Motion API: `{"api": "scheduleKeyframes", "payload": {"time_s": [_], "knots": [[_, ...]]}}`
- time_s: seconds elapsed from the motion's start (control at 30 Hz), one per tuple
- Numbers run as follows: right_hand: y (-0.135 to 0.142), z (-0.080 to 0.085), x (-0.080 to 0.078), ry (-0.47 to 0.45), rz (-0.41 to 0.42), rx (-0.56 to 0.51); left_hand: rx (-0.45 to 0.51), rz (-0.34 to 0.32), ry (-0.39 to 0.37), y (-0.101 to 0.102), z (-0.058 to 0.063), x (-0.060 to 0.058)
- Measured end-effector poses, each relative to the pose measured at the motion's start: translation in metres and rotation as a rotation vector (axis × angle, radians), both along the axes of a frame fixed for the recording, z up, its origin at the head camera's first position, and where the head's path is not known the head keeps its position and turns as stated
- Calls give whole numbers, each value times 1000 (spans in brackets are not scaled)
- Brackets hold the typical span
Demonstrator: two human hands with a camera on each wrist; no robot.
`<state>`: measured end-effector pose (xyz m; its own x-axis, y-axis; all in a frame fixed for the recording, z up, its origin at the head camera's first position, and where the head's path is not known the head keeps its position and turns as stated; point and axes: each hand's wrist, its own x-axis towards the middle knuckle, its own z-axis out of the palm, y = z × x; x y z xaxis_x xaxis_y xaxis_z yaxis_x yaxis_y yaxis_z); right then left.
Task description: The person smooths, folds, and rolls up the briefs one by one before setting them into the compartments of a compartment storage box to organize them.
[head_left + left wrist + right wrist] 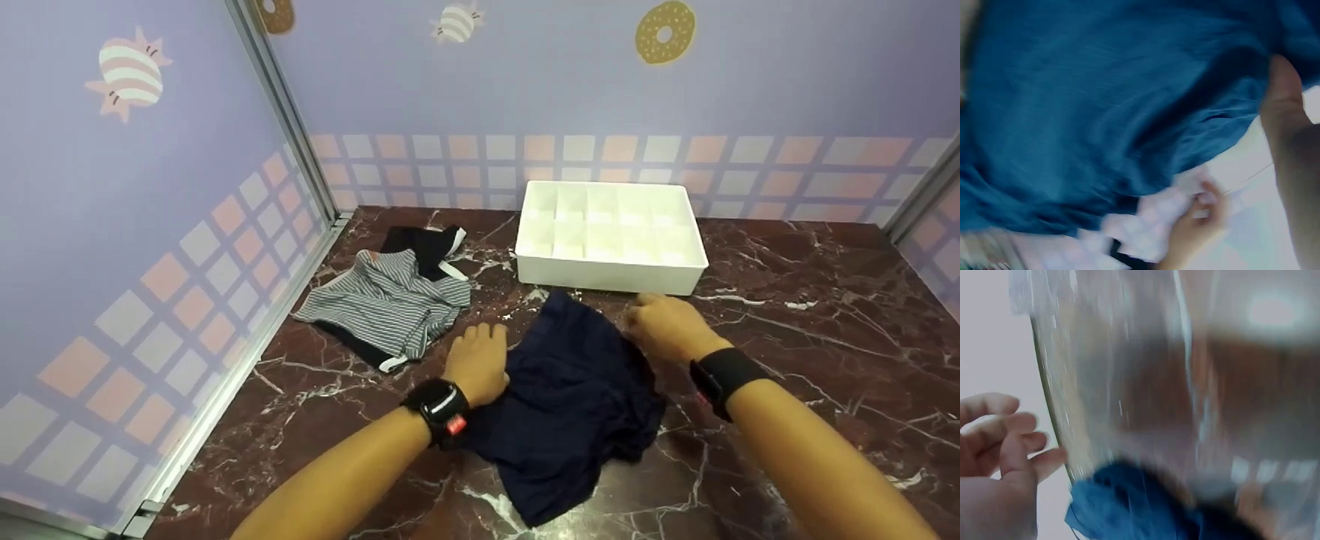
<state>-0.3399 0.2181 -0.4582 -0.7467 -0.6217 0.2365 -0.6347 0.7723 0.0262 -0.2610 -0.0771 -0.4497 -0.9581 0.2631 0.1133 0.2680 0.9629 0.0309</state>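
Observation:
A pair of navy underpants (570, 390) lies spread and wrinkled on the marble-patterned table, shown as blue cloth (1100, 112) in the left wrist view. At their left edge, my left hand (480, 364) holds the fabric; its thumb (1285, 84) lies against the cloth, and the cloth hides the other fingers in the left wrist view. My right hand (664, 326) is beside the upper right edge of the underpants, just in front of the white box. Its fingers (999, 422) are loosely bent around nothing in the right wrist view.
A white divided box (611, 274) with several compartments stands at the back, near the patterned wall (480, 90). On the left lie grey striped underpants (390, 300), overlapping black cloth with white trim (424, 247). A side wall (150, 262) bounds the left.

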Motion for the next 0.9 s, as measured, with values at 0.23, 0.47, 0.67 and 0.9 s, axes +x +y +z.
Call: {"api": "scheduleKeyframes", "payload": {"time_s": [0.23,0.47,0.67,0.9], "knots": [[-57,-2,-7,-27,147,34,-174,-49,62,31,1,36],[-66,-3,0,-305,90,240,-189,35,-207,32,-7,37],[-38,6,12,-450,-80,310,-94,-71,-336,25,-8,17],[9,12,20,-580,-187,240,-52,-236,-454,6,-7,-26]]}}
